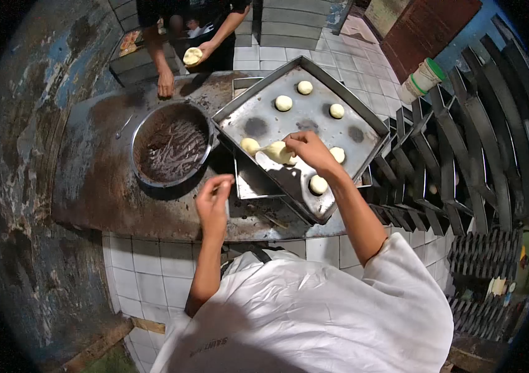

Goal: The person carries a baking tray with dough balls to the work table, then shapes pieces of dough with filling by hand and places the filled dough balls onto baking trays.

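My right hand (309,151) reaches over the metal tray (355,172), its fingers closed on a stretched piece of pale dough (273,150). Round dough balls sit spaced about the tray, among them a dough ball (283,103) toward the back and another dough ball (318,184) near the front corner. One more dough ball (249,146) lies just left of the held piece. My left hand (212,204) is raised over the table's front, empty, thumb and fingers loosely apart. It is between the tray and a large metal bowl (135,163) smeared inside with dark brown filling (174,152).
Across the table (90,180), a co-worker's hand holds a cupped dough piece (193,56); their other hand rests by the bowl. Another tray (255,181) lies beneath mine. Dark stacked trays (438,149) stand at right, with white buckets (424,78) behind.
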A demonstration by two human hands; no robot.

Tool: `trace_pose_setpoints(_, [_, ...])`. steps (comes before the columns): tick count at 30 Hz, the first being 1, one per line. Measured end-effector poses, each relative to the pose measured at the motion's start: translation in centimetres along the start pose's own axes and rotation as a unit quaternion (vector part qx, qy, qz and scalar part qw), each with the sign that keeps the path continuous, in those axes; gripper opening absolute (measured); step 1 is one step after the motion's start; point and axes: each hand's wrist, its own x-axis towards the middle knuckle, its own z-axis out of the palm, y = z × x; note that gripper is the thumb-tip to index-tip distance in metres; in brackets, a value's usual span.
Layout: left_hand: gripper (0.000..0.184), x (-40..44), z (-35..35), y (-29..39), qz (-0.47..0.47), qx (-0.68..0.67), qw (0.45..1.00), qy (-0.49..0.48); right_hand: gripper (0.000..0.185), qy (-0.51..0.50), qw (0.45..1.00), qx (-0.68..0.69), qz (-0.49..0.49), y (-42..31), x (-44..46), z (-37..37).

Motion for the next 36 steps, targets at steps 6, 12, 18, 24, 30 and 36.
trace_pose_setpoints(6, [0.032, 5.0, 5.8, 3.4, 0.025, -0.023, 0.986, -0.161, 0.036, -0.042, 0.974, 0.207, -0.089, -1.6, -3.8, -0.4])
trace_pose_setpoints(12, [0.025, 2.9, 6.7, 2.5, -0.115, -0.261, 0.946, -0.156, 0.032, 0.201, 0.965, 0.122, -0.119, -3.5, -6.6, 6.3])
trace_pose_setpoints(18, [0.04, -2.1, -0.5, -0.6, -0.287, -0.384, 0.875, -0.068, 0.04, 0.029, 0.926, 0.376, 0.027, 3.8, -7.2, 15.9])
trace_pose_setpoints(24, [0.052, -4.8, -10.4, -2.4, -0.279, -0.471, 0.835, 0.06, 0.045, -0.024, 0.951, -0.269, 0.151, 15.4, -9.8, 18.2])
trace_pose_setpoints(30, [0.021, -3.4, -16.8, -4.9, -0.31, -0.373, 0.836, 0.258, 0.05, -0.032, 0.923, -0.373, 0.088, 23.6, -9.9, 20.5])
trace_pose_setpoints(36, [0.038, -1.0, -25.3, -4.3, -0.273, -0.433, 0.818, 0.263, 0.027, -0.014, 0.953, -0.295, -0.064, 4.6, -5.8, 24.9])
